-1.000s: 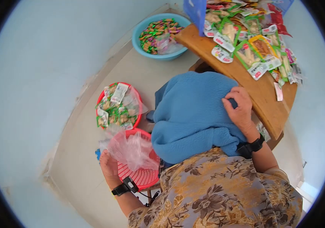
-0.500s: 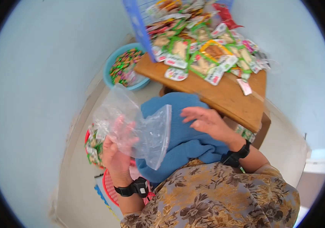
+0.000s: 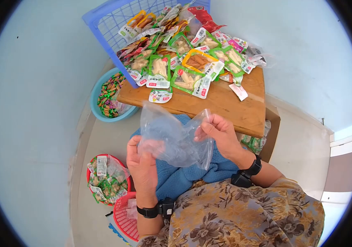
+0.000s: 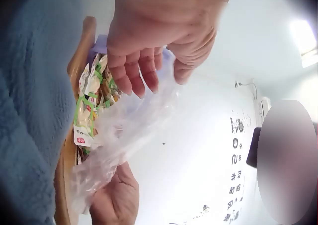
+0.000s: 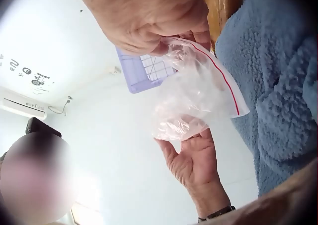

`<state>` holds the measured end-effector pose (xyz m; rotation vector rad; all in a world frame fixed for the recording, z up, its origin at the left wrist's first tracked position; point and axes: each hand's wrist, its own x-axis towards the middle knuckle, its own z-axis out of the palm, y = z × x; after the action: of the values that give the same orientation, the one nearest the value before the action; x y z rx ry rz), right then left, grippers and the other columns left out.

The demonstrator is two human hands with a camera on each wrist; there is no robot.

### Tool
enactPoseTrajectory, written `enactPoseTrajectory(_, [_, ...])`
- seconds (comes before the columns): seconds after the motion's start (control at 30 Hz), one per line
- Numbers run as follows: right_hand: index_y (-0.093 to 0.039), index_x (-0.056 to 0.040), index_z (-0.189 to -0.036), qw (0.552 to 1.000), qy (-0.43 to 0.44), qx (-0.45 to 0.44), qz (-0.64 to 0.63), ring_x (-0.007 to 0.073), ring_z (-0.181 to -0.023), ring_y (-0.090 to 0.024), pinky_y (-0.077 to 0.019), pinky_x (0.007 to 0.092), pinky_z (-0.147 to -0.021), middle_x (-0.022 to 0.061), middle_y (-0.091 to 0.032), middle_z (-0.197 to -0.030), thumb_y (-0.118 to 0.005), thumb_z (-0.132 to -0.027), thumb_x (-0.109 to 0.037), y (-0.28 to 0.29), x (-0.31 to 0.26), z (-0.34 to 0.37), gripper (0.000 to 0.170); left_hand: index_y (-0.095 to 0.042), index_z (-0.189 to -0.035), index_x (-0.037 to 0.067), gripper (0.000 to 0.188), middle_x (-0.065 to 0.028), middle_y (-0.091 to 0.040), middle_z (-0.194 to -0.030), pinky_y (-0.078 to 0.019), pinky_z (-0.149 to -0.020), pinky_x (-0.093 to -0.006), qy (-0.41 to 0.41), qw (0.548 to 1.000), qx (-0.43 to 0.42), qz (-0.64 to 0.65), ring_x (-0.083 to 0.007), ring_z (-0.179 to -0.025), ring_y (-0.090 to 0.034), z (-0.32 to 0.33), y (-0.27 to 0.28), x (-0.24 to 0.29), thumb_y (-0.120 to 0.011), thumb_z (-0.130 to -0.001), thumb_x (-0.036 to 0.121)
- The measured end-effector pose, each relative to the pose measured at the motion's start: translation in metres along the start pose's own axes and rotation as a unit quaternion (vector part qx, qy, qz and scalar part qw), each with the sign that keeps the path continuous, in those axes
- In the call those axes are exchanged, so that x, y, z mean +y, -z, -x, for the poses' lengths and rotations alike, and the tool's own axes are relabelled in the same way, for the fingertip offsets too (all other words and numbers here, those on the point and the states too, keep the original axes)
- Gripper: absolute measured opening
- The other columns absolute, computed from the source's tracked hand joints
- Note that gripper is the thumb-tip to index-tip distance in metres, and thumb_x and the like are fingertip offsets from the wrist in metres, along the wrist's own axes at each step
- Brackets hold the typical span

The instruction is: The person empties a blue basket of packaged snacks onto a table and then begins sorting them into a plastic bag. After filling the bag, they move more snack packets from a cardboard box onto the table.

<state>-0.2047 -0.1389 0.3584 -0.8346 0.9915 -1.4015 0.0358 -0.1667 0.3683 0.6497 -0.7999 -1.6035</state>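
Note:
A clear plastic zip bag (image 3: 171,136) with a red line along its mouth (image 5: 226,81) is stretched between both hands, above the lap. My right hand (image 3: 225,136) pinches it near the mouth edge, thumb against fingers. On the other side my left hand (image 3: 143,171) holds the bag's body, its fingertips showing through the film in the head view. No contents show inside the bag. Under the hands a blue fleece cloth (image 3: 176,179) covers the lap. Just beyond, sealed food packets (image 3: 186,80) with green and yellow borders are heaped on a wooden table (image 3: 225,111).
A purple-blue plastic crate (image 3: 112,45) lies tipped on the table, packets spilling out. On the floor at left are a blue basin (image 3: 95,108) of small wrapped pieces, a red basket (image 3: 88,181) of packets and another red basket (image 3: 120,214). A cardboard box (image 3: 271,131) stands under the table.
The left hand has lifted the bag from over the red basket to above the lap. The right hand has left the blue cloth and taken hold of the bag's edge. The head view has shifted.

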Motion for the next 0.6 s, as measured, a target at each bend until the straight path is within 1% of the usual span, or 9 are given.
enactPoseTrajectory(0.07, [-0.06,-0.0023,-0.1,0.999,0.006,0.042,0.004,0.0153,-0.078,-0.07,-0.0571,0.0287,-0.071,0.0074,-0.07,-0.089,-0.057,-0.104,-0.017,-0.001,0.001,-0.001,0.015,-0.063,-0.106,0.003,0.015,-0.006,-0.067,-0.101,-0.0549,-0.081,-0.0322,-0.029,0.995,0.064,-0.075,-0.0197,-0.093,-0.067,0.0,0.014,-0.007,-0.067,-0.097,0.015])
enactPoseTrajectory(0.1, [-0.06,-0.0023,-0.1,0.999,0.004,0.041,0.003,0.0153,-0.078,-0.07,-0.0571,0.0287,-0.071,0.0074,-0.07,-0.089,-0.057,-0.104,-0.017,0.001,0.002,-0.002,0.015,-0.063,-0.106,0.003,0.015,-0.006,-0.067,-0.101,-0.0549,-0.081,-0.0322,-0.029,0.994,0.066,-0.077,-0.0197,-0.093,-0.067,0.002,0.014,-0.006,-0.067,-0.097,0.015])
enactPoseTrajectory(0.17, [-0.059,-0.0039,-0.099,0.996,0.063,0.057,0.04,0.0126,-0.07,-0.065,-0.0537,0.0265,-0.065,0.0046,-0.067,-0.081,-0.056,-0.104,-0.018,0.009,0.003,-0.007,0.015,-0.063,-0.104,0.001,0.01,-0.004,-0.067,-0.087,-0.0525,-0.069,-0.0275,-0.062,0.985,0.146,-0.061,-0.0099,-0.072,-0.06,0.006,0.01,0.0,-0.066,-0.097,0.007])
enactPoseTrajectory(0.2, [-0.059,-0.0055,-0.097,0.993,0.066,0.093,0.041,0.0103,-0.062,-0.059,-0.0493,0.025,-0.06,0.0021,-0.063,-0.075,-0.056,-0.104,-0.019,0.012,0.004,-0.01,0.016,-0.063,-0.104,0.001,0.01,-0.004,-0.067,-0.087,-0.0525,-0.069,-0.0275,-0.061,0.985,0.148,-0.063,-0.0099,-0.072,-0.06,0.008,0.017,0.002,-0.066,-0.097,0.007])
enactPoseTrajectory(0.3, [-0.059,-0.006,-0.096,0.993,0.056,0.089,0.056,0.0088,-0.059,-0.056,-0.0458,0.0238,-0.056,0.0007,-0.061,-0.073,-0.055,-0.105,-0.019,0.015,0.001,-0.013,0.016,-0.064,-0.102,0.001,0.008,-0.0032,-0.066,-0.083,-0.0506,-0.065,-0.0263,-0.056,0.978,0.17,-0.108,-0.011,-0.07,-0.06,0.025,0.047,0.005,-0.067,-0.096,0.006])
enactPoseTrajectory(0.37, [-0.059,-0.0059,-0.095,0.993,0.044,0.087,0.061,0.0081,-0.058,-0.055,-0.0446,0.0233,-0.054,0.0004,-0.06,-0.071,-0.054,-0.105,-0.019,0.015,0.007,-0.015,0.017,-0.067,-0.097,0.001,0.015,-0.0029,-0.065,-0.078,-0.05,-0.065,-0.0253,0.035,0.969,0.158,-0.188,-0.0112,-0.07,-0.061,0.037,0.058,0.006,-0.066,-0.099,0.015])
enactPoseTrajectory(0.43, [-0.059,-0.0058,-0.094,0.994,0.029,0.081,0.065,0.0074,-0.057,-0.055,-0.0433,0.0229,-0.053,0.0001,-0.059,-0.07,-0.054,-0.105,-0.019,0.016,0.013,-0.016,0.017,-0.068,-0.095,0.0,0.022,-0.0027,-0.064,-0.077,-0.0493,-0.065,-0.0254,0.078,0.96,0.171,-0.209,-0.0111,-0.07,-0.06,0.048,0.067,0.01,-0.065,-0.1,0.021])
enactPoseTrajectory(0.47, [-0.06,-0.0053,-0.095,0.996,0.013,0.061,0.071,0.007,-0.056,-0.054,-0.0426,0.0227,-0.052,-0.0005,-0.058,-0.068,-0.054,-0.105,-0.019,0.018,0.014,-0.016,0.018,-0.069,-0.092,0.0,0.029,-0.0025,-0.064,-0.075,-0.0486,-0.065,-0.0255,0.119,0.95,0.18,-0.228,-0.0109,-0.069,-0.06,0.051,0.07,0.012,-0.063,-0.101,0.027])
enactPoseTrajectory(0.6, [-0.062,-0.0033,-0.097,0.994,-0.044,-0.008,0.101,0.0061,-0.055,-0.051,-0.0418,0.023,-0.051,-0.0021,-0.055,-0.066,-0.054,-0.104,-0.02,0.017,0.016,-0.018,0.02,-0.07,-0.089,0.0,0.04,-0.0012,-0.064,-0.075,-0.046,-0.064,-0.0248,0.15,0.922,0.217,-0.284,-0.0096,-0.067,-0.058,0.041,0.082,0.006,-0.061,-0.101,0.037])
